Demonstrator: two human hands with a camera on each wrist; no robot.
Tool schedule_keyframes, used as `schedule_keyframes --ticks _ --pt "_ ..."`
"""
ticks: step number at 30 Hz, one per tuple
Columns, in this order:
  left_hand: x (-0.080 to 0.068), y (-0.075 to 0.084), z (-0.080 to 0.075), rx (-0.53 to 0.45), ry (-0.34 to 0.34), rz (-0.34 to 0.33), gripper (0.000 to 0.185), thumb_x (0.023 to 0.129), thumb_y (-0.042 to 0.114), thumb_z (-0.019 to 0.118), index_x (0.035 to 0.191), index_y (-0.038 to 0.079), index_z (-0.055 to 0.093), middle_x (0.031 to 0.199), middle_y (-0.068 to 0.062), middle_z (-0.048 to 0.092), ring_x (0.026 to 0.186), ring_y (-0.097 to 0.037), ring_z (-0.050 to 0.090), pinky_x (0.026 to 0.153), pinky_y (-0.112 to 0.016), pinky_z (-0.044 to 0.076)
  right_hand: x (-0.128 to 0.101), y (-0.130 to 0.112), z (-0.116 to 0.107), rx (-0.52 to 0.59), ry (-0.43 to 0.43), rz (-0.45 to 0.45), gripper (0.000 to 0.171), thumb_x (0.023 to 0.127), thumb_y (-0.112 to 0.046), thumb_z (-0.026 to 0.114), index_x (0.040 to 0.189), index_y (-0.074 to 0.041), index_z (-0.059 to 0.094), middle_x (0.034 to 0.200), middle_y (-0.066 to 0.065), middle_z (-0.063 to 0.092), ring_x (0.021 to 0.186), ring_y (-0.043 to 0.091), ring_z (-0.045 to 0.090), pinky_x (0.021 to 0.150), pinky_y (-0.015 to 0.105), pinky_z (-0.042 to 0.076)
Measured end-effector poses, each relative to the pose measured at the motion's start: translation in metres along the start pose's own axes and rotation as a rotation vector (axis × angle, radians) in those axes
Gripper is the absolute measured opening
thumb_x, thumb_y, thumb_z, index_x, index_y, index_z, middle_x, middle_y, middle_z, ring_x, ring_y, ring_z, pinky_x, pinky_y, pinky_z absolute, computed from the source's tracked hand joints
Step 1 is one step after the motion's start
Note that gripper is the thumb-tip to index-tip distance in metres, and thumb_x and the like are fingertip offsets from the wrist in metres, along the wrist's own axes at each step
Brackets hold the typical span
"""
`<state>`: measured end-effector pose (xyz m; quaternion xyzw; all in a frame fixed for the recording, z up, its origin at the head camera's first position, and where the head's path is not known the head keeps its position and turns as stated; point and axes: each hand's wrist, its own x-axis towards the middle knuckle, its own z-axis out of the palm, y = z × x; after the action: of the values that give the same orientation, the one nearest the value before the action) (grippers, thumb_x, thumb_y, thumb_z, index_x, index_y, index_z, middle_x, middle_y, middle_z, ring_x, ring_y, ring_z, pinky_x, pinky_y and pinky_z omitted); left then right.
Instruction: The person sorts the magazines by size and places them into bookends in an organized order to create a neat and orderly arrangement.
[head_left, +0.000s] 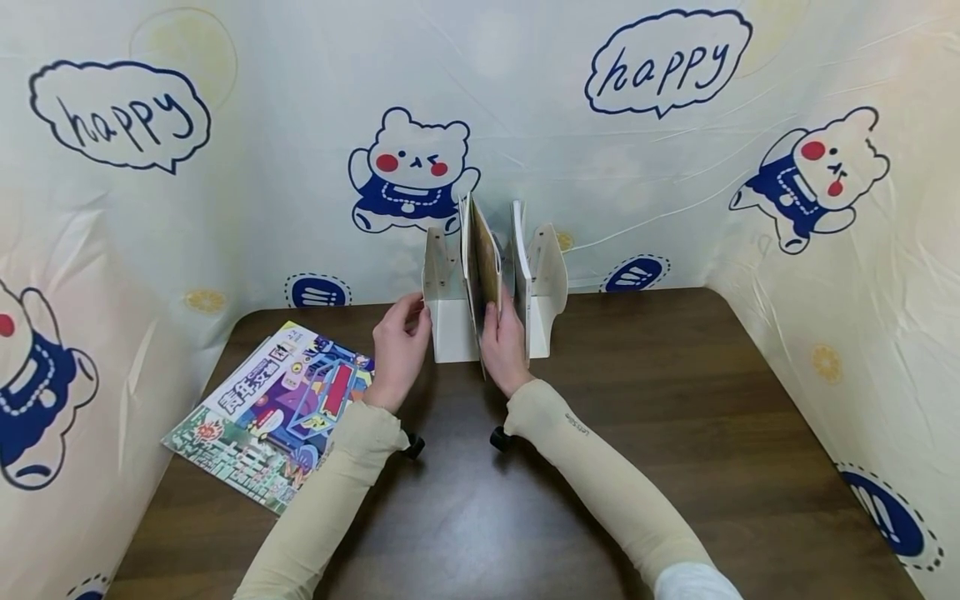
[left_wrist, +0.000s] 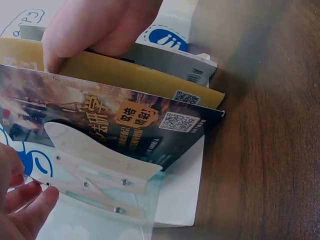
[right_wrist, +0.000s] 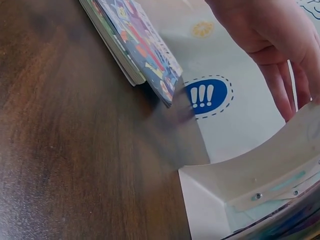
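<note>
A white metal book stand (head_left: 454, 337), with upright end plates and crossing slotted bars, stands at the table's back edge. My left hand (head_left: 401, 350) pinches the edge of its left end plate; the right wrist view shows this left hand (right_wrist: 280, 45) from across the plate. Inside the stand, a magazine with a dark printed cover (left_wrist: 65, 102) leans by that plate, beside a yellow-covered magazine (left_wrist: 140, 82) and a grey one (left_wrist: 165, 62). My right hand (head_left: 510, 346) reaches between the upright magazines and grips the yellow one, its thumb showing along the cover.
Colourful magazines (head_left: 300, 400) lie overlapping on the left of the brown wooden table (head_left: 645, 450). Another thin white-edged book (head_left: 521, 258) stands near the right end plate (head_left: 551, 271). A cloth backdrop (head_left: 300, 208) with bear drawings hangs close behind.
</note>
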<state>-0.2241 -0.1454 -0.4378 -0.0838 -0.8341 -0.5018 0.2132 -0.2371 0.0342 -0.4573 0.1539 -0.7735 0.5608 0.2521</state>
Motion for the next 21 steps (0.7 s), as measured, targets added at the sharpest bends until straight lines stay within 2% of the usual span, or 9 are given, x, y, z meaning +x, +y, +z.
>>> schedule_keyframes --ticks 7,15,21 --pt "-0.0004 -0.0003 0.0006 0.004 -0.001 -0.011 0.034 0.106 0.019 0.063 0.138 0.011 0.064 0.131 -0.012 0.068 0.115 -0.027 0.069 0.094 -0.042 0.06 0.0043 0.001 0.0001 -0.012 -0.028 0.003 0.052 0.112 -0.011 0.04 0.162 -0.003 0.03 0.159 0.025 0.042 0.145 0.038 0.044 0.119 0.052 0.038" --pt "-0.0008 0.0007 0.0006 0.001 0.004 -0.009 0.033 0.106 0.018 0.063 0.138 0.01 0.065 0.131 -0.013 0.068 0.114 -0.027 0.07 0.094 -0.042 0.06 0.0042 -0.0014 -0.0027 0.013 -0.104 0.024 0.055 0.112 -0.012 0.041 0.163 -0.002 0.027 0.165 0.021 0.036 0.151 0.034 0.037 0.123 0.05 0.033" --pt "-0.0003 0.0014 -0.0002 0.008 0.001 -0.008 0.033 0.106 0.018 0.062 0.138 0.01 0.064 0.13 -0.013 0.068 0.114 -0.027 0.069 0.094 -0.042 0.06 0.0037 -0.0022 -0.0052 0.011 -0.139 0.04 0.056 0.111 -0.017 0.044 0.163 -0.002 0.028 0.162 0.02 0.04 0.145 0.034 0.044 0.121 0.049 0.036"
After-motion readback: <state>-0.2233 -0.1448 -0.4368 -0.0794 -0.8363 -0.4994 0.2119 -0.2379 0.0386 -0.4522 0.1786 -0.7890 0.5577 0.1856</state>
